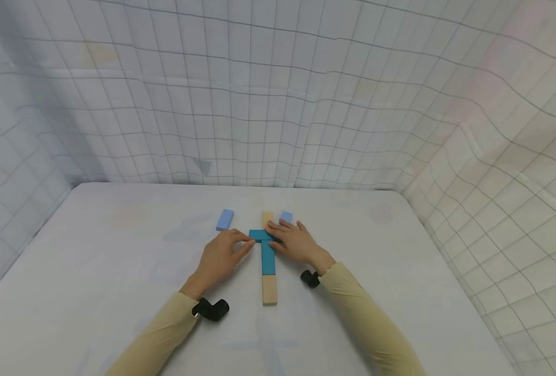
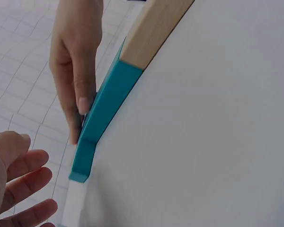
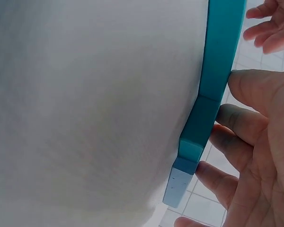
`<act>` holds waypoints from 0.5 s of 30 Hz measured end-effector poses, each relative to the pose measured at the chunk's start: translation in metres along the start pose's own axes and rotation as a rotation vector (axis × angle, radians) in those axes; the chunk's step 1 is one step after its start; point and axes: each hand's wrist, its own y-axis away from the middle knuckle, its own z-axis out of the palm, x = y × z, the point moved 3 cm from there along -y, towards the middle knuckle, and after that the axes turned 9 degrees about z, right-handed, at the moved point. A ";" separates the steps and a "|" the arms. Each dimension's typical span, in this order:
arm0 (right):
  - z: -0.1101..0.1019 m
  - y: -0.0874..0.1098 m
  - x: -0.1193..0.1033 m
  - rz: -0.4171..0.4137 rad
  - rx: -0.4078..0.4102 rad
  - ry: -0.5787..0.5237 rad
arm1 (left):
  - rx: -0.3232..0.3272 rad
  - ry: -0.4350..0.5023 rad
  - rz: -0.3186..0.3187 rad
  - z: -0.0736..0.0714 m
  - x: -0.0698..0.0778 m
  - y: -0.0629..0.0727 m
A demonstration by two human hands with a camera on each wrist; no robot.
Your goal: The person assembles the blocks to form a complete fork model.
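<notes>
A teal block (image 1: 257, 235) lies crosswise, with a second teal block (image 1: 268, 258) running from it toward me. A pale wooden block (image 1: 269, 290) continues that line at the near end; another wooden block (image 1: 268, 217) lies beyond the crosspiece. My right hand (image 1: 297, 244) rests flat over the crosspiece's right part, fingers spread and hiding that end. My left hand (image 1: 221, 257) is at the crosspiece's left end, thumb and fingertips close beside it. In the left wrist view the left fingers (image 2: 31, 163) are relaxed and stand apart from the blocks.
One light blue block (image 1: 224, 220) lies beyond my left hand. Another light blue block (image 1: 286, 216) sits just past my right fingertips. The white table (image 1: 118, 250) is bordered at the back and sides by a grid-patterned curtain (image 1: 240, 104).
</notes>
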 end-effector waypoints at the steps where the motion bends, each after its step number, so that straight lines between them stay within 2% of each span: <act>1: 0.000 0.000 0.000 0.000 -0.003 0.001 | 0.023 -0.009 -0.030 -0.003 -0.005 -0.001; 5: 0.000 -0.001 -0.001 -0.003 -0.013 0.005 | 0.079 -0.058 -0.115 -0.013 -0.024 -0.002; 9: -0.001 0.000 -0.002 -0.001 -0.018 -0.001 | 0.096 -0.109 -0.133 -0.019 -0.037 -0.002; 11: -0.001 0.000 -0.002 0.002 -0.020 -0.004 | 0.085 -0.118 -0.130 -0.020 -0.042 -0.002; 15: -0.002 -0.001 -0.002 0.004 -0.022 -0.006 | 0.005 -0.100 -0.138 -0.019 -0.046 -0.002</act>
